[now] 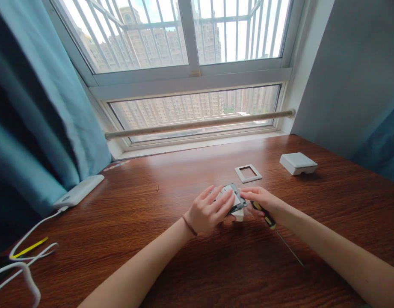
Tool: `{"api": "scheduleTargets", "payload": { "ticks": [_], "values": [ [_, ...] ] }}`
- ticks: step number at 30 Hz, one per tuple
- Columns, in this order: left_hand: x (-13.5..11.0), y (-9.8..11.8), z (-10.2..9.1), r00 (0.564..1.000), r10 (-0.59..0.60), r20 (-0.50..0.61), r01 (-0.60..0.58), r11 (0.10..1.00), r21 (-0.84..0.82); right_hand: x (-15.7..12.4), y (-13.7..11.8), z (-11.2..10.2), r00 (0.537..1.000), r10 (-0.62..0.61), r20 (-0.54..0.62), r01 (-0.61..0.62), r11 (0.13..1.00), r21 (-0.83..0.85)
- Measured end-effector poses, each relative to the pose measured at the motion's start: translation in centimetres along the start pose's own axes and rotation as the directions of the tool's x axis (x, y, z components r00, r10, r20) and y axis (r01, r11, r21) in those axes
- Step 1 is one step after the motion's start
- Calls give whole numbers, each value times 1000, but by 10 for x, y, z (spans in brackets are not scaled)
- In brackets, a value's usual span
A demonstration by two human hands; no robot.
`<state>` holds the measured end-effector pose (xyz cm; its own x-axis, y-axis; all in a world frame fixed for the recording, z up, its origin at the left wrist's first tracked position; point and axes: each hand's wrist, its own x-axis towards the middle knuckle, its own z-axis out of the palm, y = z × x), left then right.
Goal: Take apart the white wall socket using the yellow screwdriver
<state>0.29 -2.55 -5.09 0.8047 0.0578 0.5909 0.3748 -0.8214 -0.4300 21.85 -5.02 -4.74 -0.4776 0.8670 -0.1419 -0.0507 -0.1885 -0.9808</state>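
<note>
2 hands (205,211) on switch module (231,199), on tabletop (184,273): left hand flat atop it, right hand (262,201) clamped around screwdriver (265,216), fingertips at module's edge. Frame (248,173) already off, just beyond module; 1 screw (157,188) out, left of module.

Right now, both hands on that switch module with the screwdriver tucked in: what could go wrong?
1. The right hand grips the screwdriver while pinching the switch module; its shaft points back along the forearm and could jab it or scratch the table.
2. The left hand presses the module onto a small white block; it might tip or slide.
3. The tiny screw lies loose, away from both hands, likely easy to lose.
</note>
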Motion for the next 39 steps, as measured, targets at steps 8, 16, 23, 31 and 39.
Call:
{"api": "scheduleTargets", "payload": {
  "ticks": [8, 16, 23, 31, 39],
  "values": [
    [0, -1, -1, 1000, 20, 15, -20, 999, -28, -3, -4, 4, 1000, 9, -15, -9, 1000, 11],
    [5, 2, -1, 999, -27, 45, 36, 977, -210, 0, 2, 3, 997, 23, -79, -16, 996, 91],
    [31, 15, -14, 778, -564, 278, 595, 519, -614, -3, 3, 9, 988, 18, -151, 1, 992, 125],
    [35, 18, -14, 625, -695, 355, 694, 288, -660, -9, 3, 27, 990, 61, -128, -51, 995, 81],
    [37, -21, -26, 364, -834, 416, 601, -131, -788, -12, 1, 32, 992, 63, -110, -55, 996, 76]
  ]
}}
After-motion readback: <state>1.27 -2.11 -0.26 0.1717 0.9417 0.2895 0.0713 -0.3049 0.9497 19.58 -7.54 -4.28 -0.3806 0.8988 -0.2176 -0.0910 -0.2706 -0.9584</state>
